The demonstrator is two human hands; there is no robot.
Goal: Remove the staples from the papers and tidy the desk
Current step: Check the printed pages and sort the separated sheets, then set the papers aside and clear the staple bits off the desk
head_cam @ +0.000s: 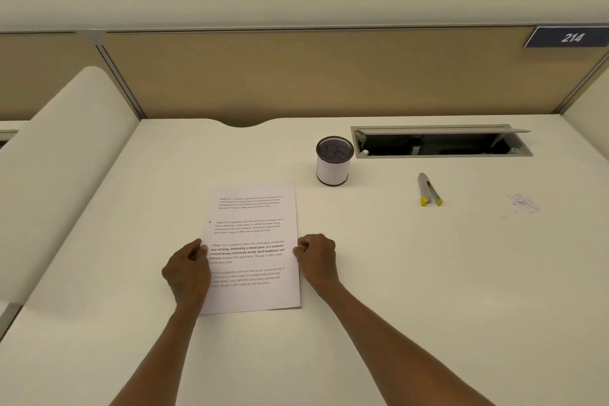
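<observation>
White papers (252,247) with black printed text; cream desk (395,273); white cup (333,164) with black mesh rim; grey staple remover (428,189) with yellow tips; tan partition (296,76); navy sign (568,37), white numerals.

Open tabletop (395,273) ahead
Only the mesh cup (334,161), staple remover (429,190) and open cable hatch (441,142) stand far right.

A single wide-angle view looks from the person's head, forward and steeply down over the desk (428,273). Both forearms enter from the bottom edge, close to the lens. The view faces the partition panel (329,76) at the desk's far edge, with wall above. Straight lines bow toward the frame's borders.
</observation>
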